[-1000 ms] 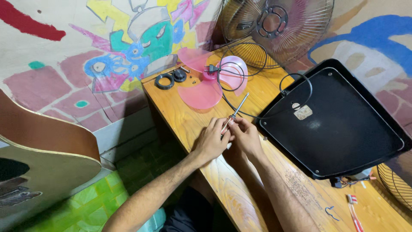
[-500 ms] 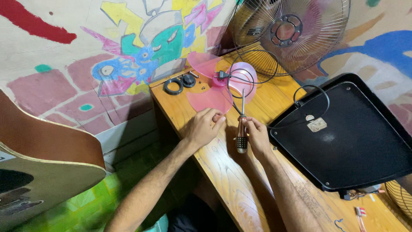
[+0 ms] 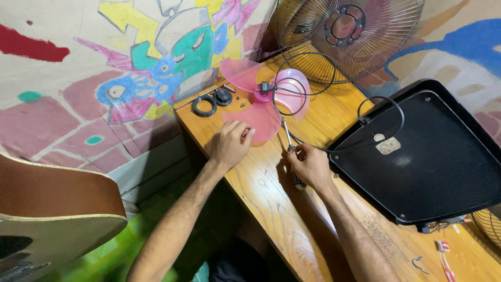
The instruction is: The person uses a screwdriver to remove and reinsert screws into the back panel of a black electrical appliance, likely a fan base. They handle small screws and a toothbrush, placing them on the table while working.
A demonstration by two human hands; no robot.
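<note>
My right hand (image 3: 311,166) grips a screwdriver (image 3: 290,147) by its handle, the metal shaft pointing away toward the pink fan blade (image 3: 259,99). My left hand (image 3: 229,143) rests on the wooden table (image 3: 271,209) with its fingers curled at the near edge of the blade; I cannot tell whether it holds anything small. A black power cord with a plug (image 3: 264,87) loops over the blade.
A wire fan guard (image 3: 347,34) leans at the back. A black fan base (image 3: 422,156) lies to the right. Two black rings (image 3: 211,101) and small screws sit by the painted wall. A guitar body (image 3: 52,214) is at the left. A red-and-white small tool (image 3: 443,253) lies near right.
My hands have moved apart: the left reached toward the blade's edge, the right swung the screwdriver upright. The view shifted, showing more of the fan guard.
</note>
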